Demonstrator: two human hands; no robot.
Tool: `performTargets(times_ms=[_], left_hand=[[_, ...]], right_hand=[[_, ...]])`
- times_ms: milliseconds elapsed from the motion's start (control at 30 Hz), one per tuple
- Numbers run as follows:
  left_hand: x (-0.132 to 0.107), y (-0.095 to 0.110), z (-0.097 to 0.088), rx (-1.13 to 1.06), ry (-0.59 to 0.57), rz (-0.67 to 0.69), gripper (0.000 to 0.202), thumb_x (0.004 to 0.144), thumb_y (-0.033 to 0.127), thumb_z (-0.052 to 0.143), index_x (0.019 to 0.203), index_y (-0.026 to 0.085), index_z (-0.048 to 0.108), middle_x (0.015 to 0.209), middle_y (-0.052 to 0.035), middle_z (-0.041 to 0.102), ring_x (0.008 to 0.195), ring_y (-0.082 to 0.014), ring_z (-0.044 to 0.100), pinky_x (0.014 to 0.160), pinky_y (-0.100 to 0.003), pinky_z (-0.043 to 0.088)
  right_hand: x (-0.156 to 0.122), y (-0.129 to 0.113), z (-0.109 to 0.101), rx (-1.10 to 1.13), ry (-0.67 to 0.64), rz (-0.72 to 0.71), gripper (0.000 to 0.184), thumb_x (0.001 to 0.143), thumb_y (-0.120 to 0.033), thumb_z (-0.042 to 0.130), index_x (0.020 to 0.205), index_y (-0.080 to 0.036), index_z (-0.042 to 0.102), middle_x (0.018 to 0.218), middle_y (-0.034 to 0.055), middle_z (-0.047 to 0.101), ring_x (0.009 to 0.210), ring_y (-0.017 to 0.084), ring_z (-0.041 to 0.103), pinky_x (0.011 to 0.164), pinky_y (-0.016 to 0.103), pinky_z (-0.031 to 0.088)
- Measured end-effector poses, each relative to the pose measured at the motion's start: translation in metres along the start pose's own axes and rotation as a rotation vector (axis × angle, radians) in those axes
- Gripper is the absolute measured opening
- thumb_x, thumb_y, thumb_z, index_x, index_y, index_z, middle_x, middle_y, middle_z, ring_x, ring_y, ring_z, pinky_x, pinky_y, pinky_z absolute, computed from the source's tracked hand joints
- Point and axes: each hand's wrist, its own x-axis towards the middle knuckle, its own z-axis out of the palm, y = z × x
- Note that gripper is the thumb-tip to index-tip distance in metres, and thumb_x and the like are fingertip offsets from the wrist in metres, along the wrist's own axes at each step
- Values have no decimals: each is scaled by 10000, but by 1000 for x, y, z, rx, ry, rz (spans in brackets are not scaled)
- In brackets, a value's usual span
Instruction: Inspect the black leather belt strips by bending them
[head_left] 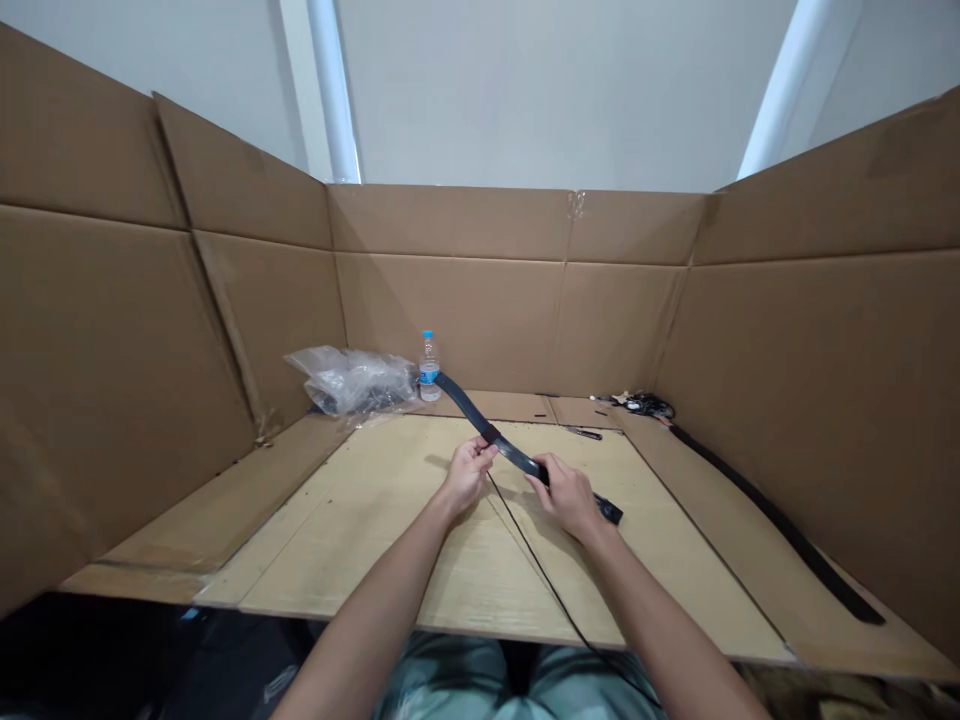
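A long black strap (512, 451) runs slantwise over the wooden tabletop (390, 540), from near the water bottle down to my right. My left hand (468, 474) is closed, pinching the strap at about its middle. My right hand (569, 494) is closed round the strap a little lower, with the strap's end sticking out past it. A thin black cord (540, 570) runs from between my hands toward my lap.
Tall cardboard walls (480, 290) enclose the table on three sides. At the back left lie a crumpled clear plastic bag (352, 380) and a small water bottle (429, 367). A second black strap (780, 525) lies along the right wall. Small dark items (643, 404) sit in the back right corner.
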Motion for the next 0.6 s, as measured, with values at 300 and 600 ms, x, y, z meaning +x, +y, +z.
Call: performTargets(times_ms=[300,600], left_hand=[[-4,1,5,34,96,11,535,422,419,872,681,147,491,568,66,425,483,-39,259,490,-221,182],[8,0,-5,80,185,91,458,461,421,837,651,144,526,532,67,434,470,-44,277,486,-219,203]], right_hand=[[4,-1,1,16,19,66,79,843,-260,505,863,-189,535,835,54,644,720,207,596,618,281,374],[41,-10,-18,254,-193,-37,197,916,-317,412,770,-192,452,691,9,554,593,144,472,548,243,331]])
